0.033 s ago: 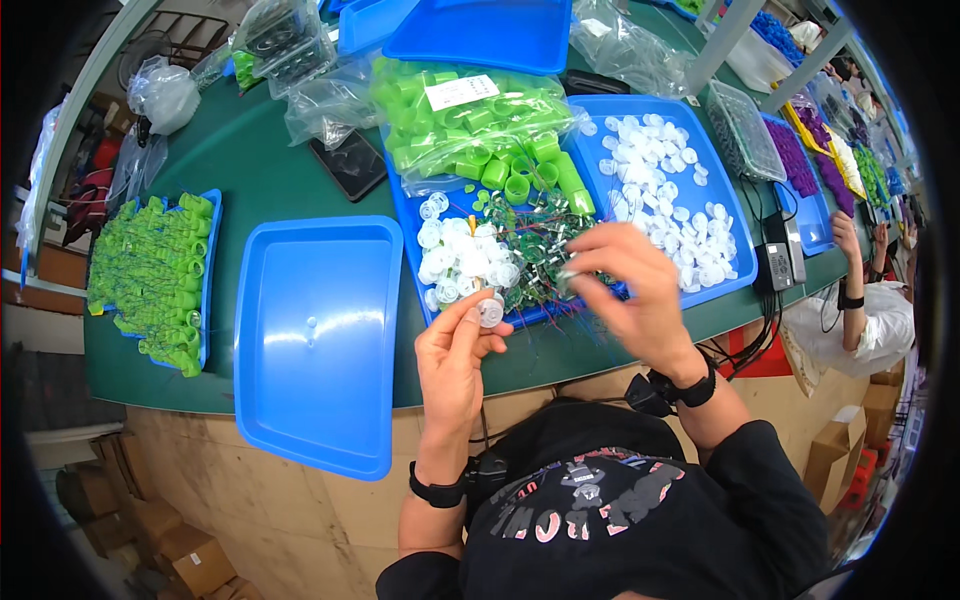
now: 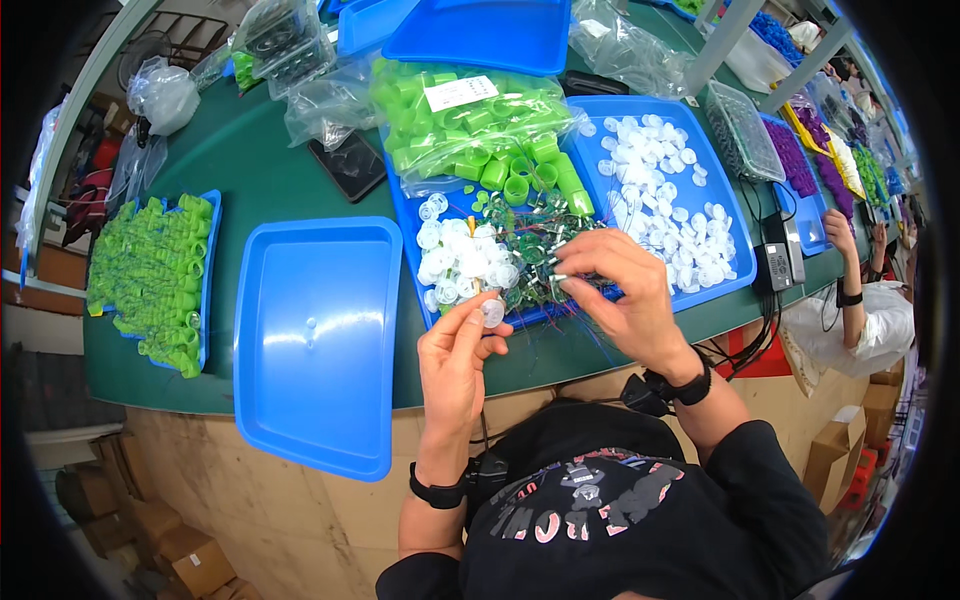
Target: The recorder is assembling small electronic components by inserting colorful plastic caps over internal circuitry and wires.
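My left hand (image 2: 456, 358) pinches a clear round plastic cap (image 2: 492, 313) between thumb and fingers, just off the near edge of the middle blue tray. The fingertips of my right hand (image 2: 622, 290) come together at the heap of small green circuit boards (image 2: 540, 240) with thin wires. A small pale piece shows at those fingertips, too small to name. Beside the boards, a pile of white and clear caps (image 2: 462, 258) lies in the same tray. Behind them is a plastic bag of green cups (image 2: 480, 125), with several loose cups at its mouth.
An unfilled blue tray (image 2: 318, 340) overhangs the table's near edge. To its left, another tray holds wired green cups (image 2: 150, 280). White caps (image 2: 650, 170) fill the right tray. A dark phone (image 2: 350, 165) lies behind. At the far right, a person's hand (image 2: 838, 232) reaches toward purple parts.
My right hand has shifted slightly left, its fingertips closer together over the circuit boards. My left hand stays nearly in place, the cap turned a little.
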Demonstrator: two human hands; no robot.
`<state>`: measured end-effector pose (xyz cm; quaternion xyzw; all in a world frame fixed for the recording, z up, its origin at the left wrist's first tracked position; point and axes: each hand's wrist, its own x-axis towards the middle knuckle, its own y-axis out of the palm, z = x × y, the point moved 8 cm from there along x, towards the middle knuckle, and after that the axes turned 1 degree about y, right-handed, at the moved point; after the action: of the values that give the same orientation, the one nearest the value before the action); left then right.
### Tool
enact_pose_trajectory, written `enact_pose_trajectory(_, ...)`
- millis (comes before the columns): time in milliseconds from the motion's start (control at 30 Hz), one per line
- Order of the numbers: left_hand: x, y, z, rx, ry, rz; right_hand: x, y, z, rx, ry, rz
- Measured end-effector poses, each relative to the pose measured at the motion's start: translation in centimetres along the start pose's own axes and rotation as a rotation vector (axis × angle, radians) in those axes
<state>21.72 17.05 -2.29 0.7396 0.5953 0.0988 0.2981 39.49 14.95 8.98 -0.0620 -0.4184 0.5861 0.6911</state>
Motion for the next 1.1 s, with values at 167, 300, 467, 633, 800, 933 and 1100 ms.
enact_pose_trajectory(167, -0.1, 0.3, 0.2, 0.113, 0.036, -0.002, 0.5, 0.1, -0.8, 0.014, 0.070, -0.156)
enact_pose_trajectory(300, -0.2, 0.6, 0.7, 0.151, 0.014, -0.033, -0.4, -3.6, 1.3, -0.023, -0.165, -0.534)
enact_pose_trajectory(467, -0.3, 1.5, 0.9, 0.298, 0.047, 0.053, -0.1, 1.0, 1.1, 0.014, -0.058, -0.005)
enact_pose_trajectory(633, -0.6, 1.9, 0.5, 0.306, 0.067, -0.024, -0.8, -1.3, -0.2, 0.143, 0.059, -0.282)
enact_pose_trajectory(800, -1.1, 2.5, -0.2, 0.356, 0.093, -0.056, -1.1, -0.3, -3.0, 0.243, 0.201, -0.041)
enact_pose_trajectory(933, -1.2, 4.7, -0.9, 0.224, 0.138, 0.051, -1.7, 0.0, -4.9, 0.754, 0.442, -0.089)
enact_pose_trajectory(1100, -0.2, 7.2, 0.6, 0.040, -0.033, 0.228, -3.0, 1.4, -5.3, 1.055, 0.698, -0.057)
